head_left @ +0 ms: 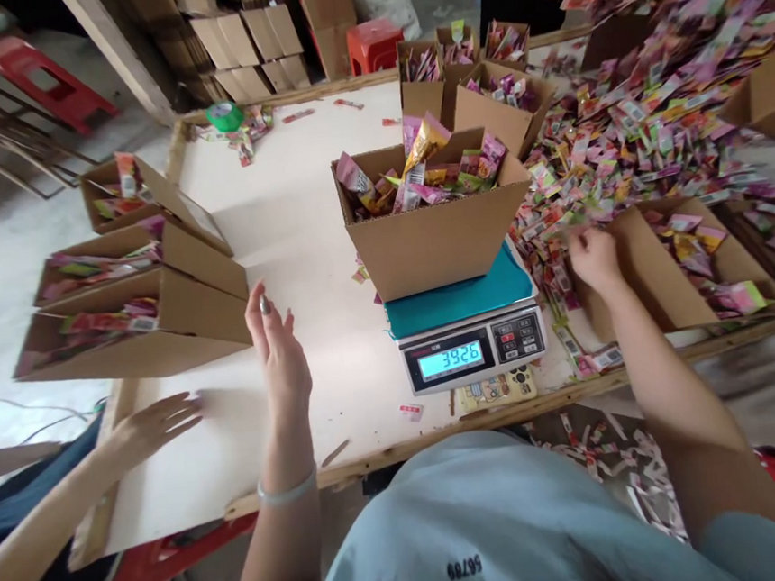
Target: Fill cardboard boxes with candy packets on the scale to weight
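Note:
My left hand (281, 358) is raised over the white table, fingers apart and holding nothing. It is between the scale and the filled boxes on the left. At the edge of the packet heap (580, 161), my right hand (593, 256) has its fingers curled together; what is in them is blurred. A cardboard box (434, 241) full of small snack packets (417, 166) stands on the teal top of a digital scale (470, 346). The scale's lit display (449, 359) seems to read 392.6. Beside my right wrist is another open box (664, 275) with packets.
Filled boxes (125, 322) line the table's left edge, where a co-worker's hand (152, 429) reaches in. More filled boxes (503, 104) stand behind the scale. Green tape (224, 117) lies at the far corner. A patterned phone-like object (497, 389) is under the scale's front edge.

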`<state>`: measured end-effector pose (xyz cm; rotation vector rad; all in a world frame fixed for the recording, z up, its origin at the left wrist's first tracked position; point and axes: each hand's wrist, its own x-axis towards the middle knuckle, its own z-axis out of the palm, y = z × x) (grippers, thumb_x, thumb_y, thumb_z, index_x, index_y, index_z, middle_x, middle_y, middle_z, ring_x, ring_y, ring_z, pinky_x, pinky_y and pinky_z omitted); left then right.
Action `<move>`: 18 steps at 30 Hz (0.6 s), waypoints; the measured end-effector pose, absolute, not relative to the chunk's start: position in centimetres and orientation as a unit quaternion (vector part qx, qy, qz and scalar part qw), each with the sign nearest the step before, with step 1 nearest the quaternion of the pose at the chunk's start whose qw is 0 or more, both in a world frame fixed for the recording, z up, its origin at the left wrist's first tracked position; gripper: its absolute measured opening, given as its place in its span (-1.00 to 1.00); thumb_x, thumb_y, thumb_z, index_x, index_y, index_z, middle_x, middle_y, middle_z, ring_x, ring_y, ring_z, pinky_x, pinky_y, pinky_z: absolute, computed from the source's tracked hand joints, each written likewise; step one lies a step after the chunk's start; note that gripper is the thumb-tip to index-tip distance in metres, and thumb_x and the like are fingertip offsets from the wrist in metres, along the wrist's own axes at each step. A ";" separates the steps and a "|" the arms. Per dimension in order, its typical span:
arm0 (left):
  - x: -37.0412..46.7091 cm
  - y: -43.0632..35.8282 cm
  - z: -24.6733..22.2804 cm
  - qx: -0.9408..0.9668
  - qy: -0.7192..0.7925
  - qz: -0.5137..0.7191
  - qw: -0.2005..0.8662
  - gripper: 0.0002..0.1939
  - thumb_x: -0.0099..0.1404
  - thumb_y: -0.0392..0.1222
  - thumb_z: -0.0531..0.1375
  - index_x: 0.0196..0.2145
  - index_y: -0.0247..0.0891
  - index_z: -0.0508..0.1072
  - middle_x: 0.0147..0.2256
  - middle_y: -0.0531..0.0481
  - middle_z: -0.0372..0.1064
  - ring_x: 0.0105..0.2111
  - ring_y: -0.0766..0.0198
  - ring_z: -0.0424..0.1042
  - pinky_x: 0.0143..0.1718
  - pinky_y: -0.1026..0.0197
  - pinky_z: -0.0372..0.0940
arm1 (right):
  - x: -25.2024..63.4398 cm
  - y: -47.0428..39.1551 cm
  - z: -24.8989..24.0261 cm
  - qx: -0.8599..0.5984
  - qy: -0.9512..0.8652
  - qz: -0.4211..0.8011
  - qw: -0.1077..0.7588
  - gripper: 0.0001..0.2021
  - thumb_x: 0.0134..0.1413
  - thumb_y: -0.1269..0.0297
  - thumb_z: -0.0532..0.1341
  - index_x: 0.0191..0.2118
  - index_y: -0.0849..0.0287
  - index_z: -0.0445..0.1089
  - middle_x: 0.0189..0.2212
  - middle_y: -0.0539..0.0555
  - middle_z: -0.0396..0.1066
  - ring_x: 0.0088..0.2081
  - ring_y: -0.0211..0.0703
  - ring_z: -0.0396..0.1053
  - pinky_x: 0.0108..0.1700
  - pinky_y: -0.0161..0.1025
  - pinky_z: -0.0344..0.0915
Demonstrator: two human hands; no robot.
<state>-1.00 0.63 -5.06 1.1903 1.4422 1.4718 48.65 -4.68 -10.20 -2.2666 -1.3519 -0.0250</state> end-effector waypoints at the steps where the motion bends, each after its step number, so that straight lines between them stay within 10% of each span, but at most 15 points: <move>1: -0.8 0.7 -5.0 0.468 0.560 0.574 0.371 -0.24 0.34 0.52 0.18 0.30 0.04 0.37 0.51 -0.14 0.09 0.58 -0.08 -0.04 0.56 -0.20 0.02 | 48.2 -4.4 -8.0 -0.832 -0.483 -0.037 0.271 -0.50 0.44 0.11 -0.02 -0.25 0.36 0.57 -0.46 0.36 0.48 -0.36 0.08 0.46 -0.19 -0.04 0.42; 10: -0.3 0.2 -3.9 0.468 0.547 0.586 0.371 -0.25 0.33 0.49 0.21 0.28 0.01 0.38 0.51 -0.15 0.10 0.58 -0.09 -0.04 0.55 -0.21 0.03 | 37.5 -1.1 12.0 -0.586 -0.749 -0.098 0.294 -0.46 0.43 -0.27 0.14 0.33 -0.18 0.45 0.03 0.03 0.53 0.20 0.03 0.47 0.37 0.05 0.38; 13: -1.7 -0.3 -4.1 0.456 0.551 0.600 0.358 -0.28 0.34 0.47 0.21 0.28 0.04 0.39 0.52 -0.11 0.09 0.59 -0.06 -0.06 0.57 -0.23 -0.02 | 38.6 -1.8 8.8 -0.673 -0.668 -0.062 0.311 -0.50 0.51 -0.15 0.07 0.38 -0.15 0.37 0.09 0.05 0.51 0.11 -0.07 0.52 0.29 -0.06 0.44; 18: -3.3 -0.2 -5.2 0.441 0.569 0.597 0.353 -0.30 0.34 0.46 0.22 0.26 0.05 0.41 0.51 -0.11 0.12 0.58 -0.10 -0.04 0.57 -0.30 -0.06 | 42.1 -4.4 -5.9 -0.875 -0.467 0.046 0.119 -0.47 0.41 0.17 0.19 0.26 0.54 0.40 0.05 0.60 0.50 0.14 0.33 0.50 0.19 0.15 0.43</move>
